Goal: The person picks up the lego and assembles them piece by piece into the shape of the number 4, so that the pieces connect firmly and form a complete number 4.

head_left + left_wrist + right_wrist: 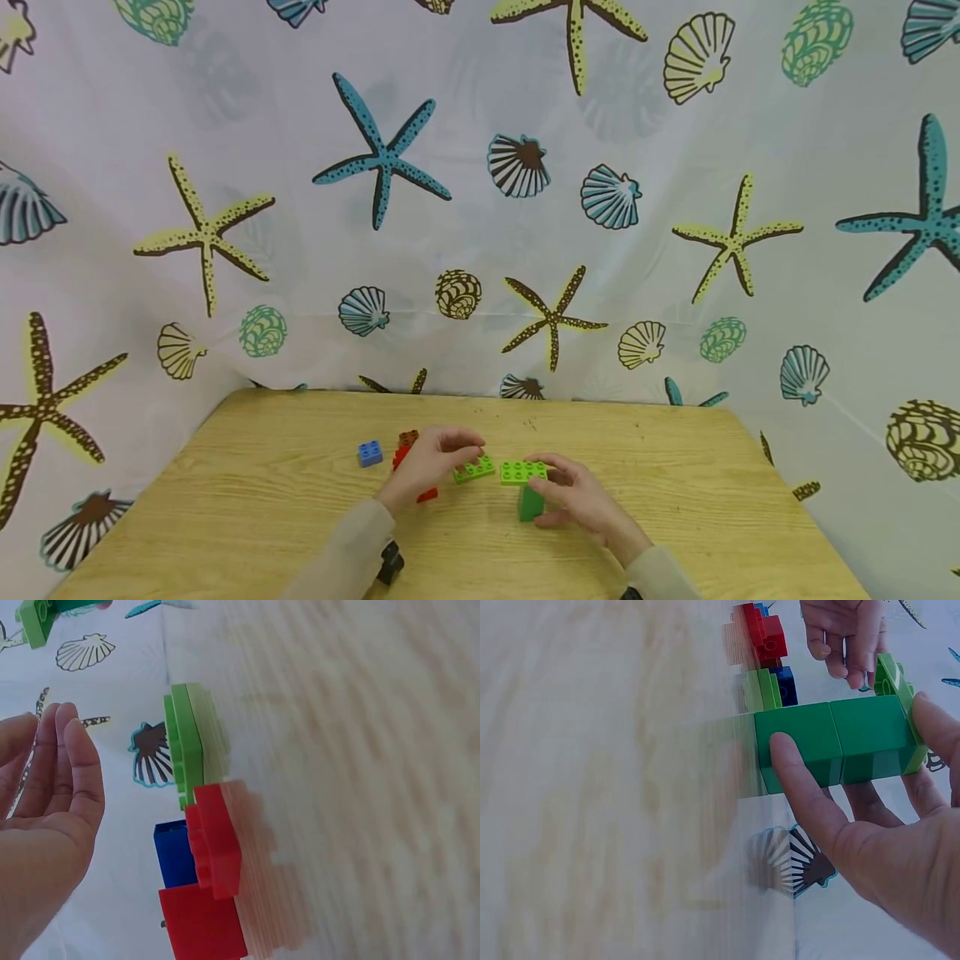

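Green block stack (855, 742), likely lightweight, stiff, slick, I'd take by its flat sides; right hand (588, 500) gripping it, left hand (431, 461) loosely curved, holding nothing.

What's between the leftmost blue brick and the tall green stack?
In the head view: red bricks, the person's left hand and a flat light-green brick. The hand hides part of that stretch.

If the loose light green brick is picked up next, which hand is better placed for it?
Probably the left hand: it holds nothing and hovers close to the loose light green brick, while the right hand is busy gripping the green stack.
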Demonstrator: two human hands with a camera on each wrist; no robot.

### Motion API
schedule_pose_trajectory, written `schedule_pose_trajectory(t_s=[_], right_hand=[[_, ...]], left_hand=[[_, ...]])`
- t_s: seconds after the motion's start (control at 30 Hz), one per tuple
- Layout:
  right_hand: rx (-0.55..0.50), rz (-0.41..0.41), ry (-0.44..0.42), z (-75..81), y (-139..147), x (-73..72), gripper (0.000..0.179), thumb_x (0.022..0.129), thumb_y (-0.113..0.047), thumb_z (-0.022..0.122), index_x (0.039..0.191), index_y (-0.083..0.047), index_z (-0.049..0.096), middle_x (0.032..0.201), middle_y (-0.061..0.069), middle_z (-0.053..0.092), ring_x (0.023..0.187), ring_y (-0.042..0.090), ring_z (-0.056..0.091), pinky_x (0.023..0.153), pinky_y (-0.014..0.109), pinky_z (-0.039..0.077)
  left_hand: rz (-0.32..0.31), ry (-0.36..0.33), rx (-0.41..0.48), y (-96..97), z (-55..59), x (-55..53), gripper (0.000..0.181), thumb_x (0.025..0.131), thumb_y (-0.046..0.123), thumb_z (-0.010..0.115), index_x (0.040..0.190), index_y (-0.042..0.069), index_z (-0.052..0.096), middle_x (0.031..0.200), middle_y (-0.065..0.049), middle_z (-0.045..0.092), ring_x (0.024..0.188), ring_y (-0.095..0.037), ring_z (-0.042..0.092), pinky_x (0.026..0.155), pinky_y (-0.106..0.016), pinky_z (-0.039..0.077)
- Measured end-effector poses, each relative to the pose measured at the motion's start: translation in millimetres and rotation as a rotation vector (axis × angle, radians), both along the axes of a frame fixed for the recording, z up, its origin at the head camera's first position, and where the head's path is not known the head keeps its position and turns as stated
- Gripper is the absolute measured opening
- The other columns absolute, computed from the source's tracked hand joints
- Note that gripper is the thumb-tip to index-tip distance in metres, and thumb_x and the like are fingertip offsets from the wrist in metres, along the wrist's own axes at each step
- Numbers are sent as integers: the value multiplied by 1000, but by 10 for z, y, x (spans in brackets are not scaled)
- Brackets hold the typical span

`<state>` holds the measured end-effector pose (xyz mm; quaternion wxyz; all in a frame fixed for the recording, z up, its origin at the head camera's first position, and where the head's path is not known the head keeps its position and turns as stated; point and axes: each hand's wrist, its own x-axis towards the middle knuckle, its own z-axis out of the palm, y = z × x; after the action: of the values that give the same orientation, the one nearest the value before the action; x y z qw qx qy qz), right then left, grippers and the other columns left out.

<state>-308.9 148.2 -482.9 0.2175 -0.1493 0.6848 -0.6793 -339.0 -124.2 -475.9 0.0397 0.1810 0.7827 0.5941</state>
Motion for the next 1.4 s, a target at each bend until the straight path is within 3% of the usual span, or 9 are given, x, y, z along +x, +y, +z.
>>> schedule_pose_trajectory(t_s=[0.2,0.3,0.47,0.67,1.1,1.27,1.4], right_hand=[[10,-9,-6,-16,9,-6,62,95,-33,66,146,-7,42,145,23,39,121,25,51,83,49,57],[12,-11,-7,-8,11,0,60,94,-34,66,145,-10,45,148,24,36,125,26,48,84,49,57],[6,2,-8,16,5,8,58,95,-32,65,145,-9,45,141,20,44,120,24,52,85,49,57],[1,10,-3,32,-2,-1,61,95,-31,65,146,-6,42,134,16,51,115,21,55,84,49,57],[-8,3,-15,8,16,25,58,96,-30,64,145,-7,43,132,15,53,114,20,58,86,50,56],[-7,8,-24,3,4,19,61,95,-31,65,146,-7,42,133,15,52,114,20,57,86,50,56],[0,5,-17,6,8,-3,57,95,-32,65,144,-9,45,134,15,51,114,21,56,85,49,57]], left_hand=[[62,6,-79,-7,-28,-76,22,92,2,64,111,10,72,108,-6,72,100,-21,65,88,-38,55],[49,21,-159,7,-45,-129,27,90,-4,63,114,8,70,111,-5,70,103,-24,63,91,-40,53],[-12,23,-284,36,-52,-181,34,86,-7,67,119,2,68,116,-9,69,105,-29,61,91,-42,52],[-25,5,-357,39,-51,-234,40,83,-5,71,121,3,67,121,-10,67,106,-27,60,93,-45,50],[-50,4,-457,34,-85,-282,43,79,-10,71,120,5,69,121,-8,64,94,-23,53,70,-31,48],[-70,17,-487,22,-98,-271,43,77,-10,73,116,6,70,119,-7,67,102,-26,59,84,-41,53],[-80,24,-527,18,-97,-267,39,77,-8,75,113,9,72,116,-6,69,112,-29,60,98,-49,49]])
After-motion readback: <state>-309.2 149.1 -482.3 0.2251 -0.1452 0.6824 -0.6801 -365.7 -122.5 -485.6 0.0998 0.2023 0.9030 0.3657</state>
